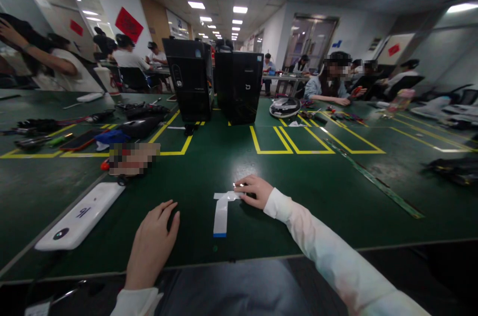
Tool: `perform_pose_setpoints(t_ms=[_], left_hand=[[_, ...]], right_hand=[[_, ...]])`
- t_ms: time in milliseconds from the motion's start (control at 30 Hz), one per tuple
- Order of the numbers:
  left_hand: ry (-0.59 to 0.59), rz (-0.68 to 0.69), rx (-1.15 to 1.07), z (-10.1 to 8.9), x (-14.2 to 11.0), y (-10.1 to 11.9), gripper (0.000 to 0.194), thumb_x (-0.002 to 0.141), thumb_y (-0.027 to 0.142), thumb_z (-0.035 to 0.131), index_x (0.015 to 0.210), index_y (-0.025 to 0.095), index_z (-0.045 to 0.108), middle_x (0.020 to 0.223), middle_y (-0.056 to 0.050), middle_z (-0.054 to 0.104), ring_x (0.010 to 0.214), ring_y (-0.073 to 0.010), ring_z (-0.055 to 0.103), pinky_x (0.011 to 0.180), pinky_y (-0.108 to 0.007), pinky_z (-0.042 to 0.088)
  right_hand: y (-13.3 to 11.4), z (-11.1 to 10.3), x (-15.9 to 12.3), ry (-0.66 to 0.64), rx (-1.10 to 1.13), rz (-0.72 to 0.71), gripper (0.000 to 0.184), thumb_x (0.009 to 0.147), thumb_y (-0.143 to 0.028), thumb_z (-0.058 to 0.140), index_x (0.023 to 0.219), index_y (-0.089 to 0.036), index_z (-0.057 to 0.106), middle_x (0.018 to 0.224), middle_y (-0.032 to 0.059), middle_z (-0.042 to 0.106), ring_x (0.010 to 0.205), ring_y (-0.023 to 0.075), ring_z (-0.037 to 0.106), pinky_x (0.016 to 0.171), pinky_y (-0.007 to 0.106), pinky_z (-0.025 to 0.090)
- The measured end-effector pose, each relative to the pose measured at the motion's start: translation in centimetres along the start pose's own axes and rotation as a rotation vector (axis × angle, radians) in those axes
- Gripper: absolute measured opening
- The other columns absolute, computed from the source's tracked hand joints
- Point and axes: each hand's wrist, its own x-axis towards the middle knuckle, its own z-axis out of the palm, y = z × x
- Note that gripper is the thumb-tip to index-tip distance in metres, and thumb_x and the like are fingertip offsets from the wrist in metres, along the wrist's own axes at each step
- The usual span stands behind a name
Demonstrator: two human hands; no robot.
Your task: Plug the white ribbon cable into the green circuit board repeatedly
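Note:
A white flat ribbon cable with a blue end lies folded into an angle on the green table in front of me. My right hand is at the cable's upper right end, thumb and fingers closed about it. Something small and shiny shows by those fingertips, too small to name. To the left of the cable, my left hand rests on the table with its fingers stretched out, holding nothing and apart from the cable.
A white device lies at left, with tools and cables beyond it. Two black computer cases stand at the back centre. A long green strip lies at right. Yellow tape marks the green table. Other people sit farther off.

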Motion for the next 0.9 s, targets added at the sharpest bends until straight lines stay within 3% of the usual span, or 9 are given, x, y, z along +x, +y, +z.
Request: perform_pose_setpoints(t_ms=[367, 533, 633, 767, 900], left_hand=[[-0.006, -0.021, -0.01, -0.3, 0.0, 0.3, 0.045, 0.093, 0.042, 0.035, 0.116, 0.013, 0.06, 0.121, -0.015, 0.061, 0.113, -0.0272, 0.056, 0.097, -0.044, 0.045], [-0.009, -0.018, -0.018, -0.2, 0.1, 0.2, 0.044, 0.093, 0.042, 0.036, 0.116, 0.013, 0.06, 0.12, -0.015, 0.061, 0.112, -0.0274, 0.056, 0.096, -0.044, 0.046], [-0.014, -0.019, -0.008, -0.2, 0.1, 0.2, 0.045, 0.093, 0.042, 0.036, 0.116, 0.012, 0.061, 0.12, -0.015, 0.061, 0.112, -0.0274, 0.056, 0.097, -0.044, 0.046], [-0.005, -0.024, -0.004, -0.4, 0.1, 0.4, 0.045, 0.093, 0.041, 0.035, 0.116, 0.011, 0.06, 0.12, -0.015, 0.061, 0.111, -0.0272, 0.057, 0.097, -0.044, 0.045], [-0.004, -0.021, -0.003, -0.5, 0.0, 0.5, 0.046, 0.093, 0.042, 0.034, 0.115, 0.011, 0.061, 0.12, -0.015, 0.061, 0.111, -0.0273, 0.057, 0.097, -0.043, 0.045]], right_hand=[[-1.5, -0.3, 0.0, -0.084, 0.05, -0.003, 0.03, 0.088, -0.03, 0.054, 0.114, -0.021, 0.066, 0.12, 0.0074, 0.063, 0.105, 0.0204, 0.056, 0.089, 0.037, 0.047], [1.0, -0.9, -1.3, 0.039, -0.087, 0.142, 0.038, 0.09, -0.035, 0.051, 0.124, -0.021, 0.059, 0.133, 0.0116, 0.053, 0.118, 0.0247, 0.05, 0.098, 0.045, 0.042], [4.8, -2.5, -3.5, 0.077, -0.278, 0.435, 0.042, 0.09, -0.037, 0.049, 0.127, -0.018, 0.057, 0.135, 0.0165, 0.049, 0.123, 0.0293, 0.046, 0.1, 0.049, 0.04], [9.4, -6.5, -8.4, 0.155, -0.526, 1.026, 0.052, 0.09, -0.042, 0.047, 0.133, -0.013, 0.052, 0.139, 0.0211, 0.044, 0.126, 0.0355, 0.043, 0.1, 0.051, 0.039], [10.9, -11.3, -14.7, 0.292, -0.666, 1.467, 0.068, 0.09, -0.049, 0.038, 0.143, -0.005, 0.037, 0.146, 0.029, 0.029, 0.126, 0.0419, 0.042, 0.096, 0.056, 0.038]])
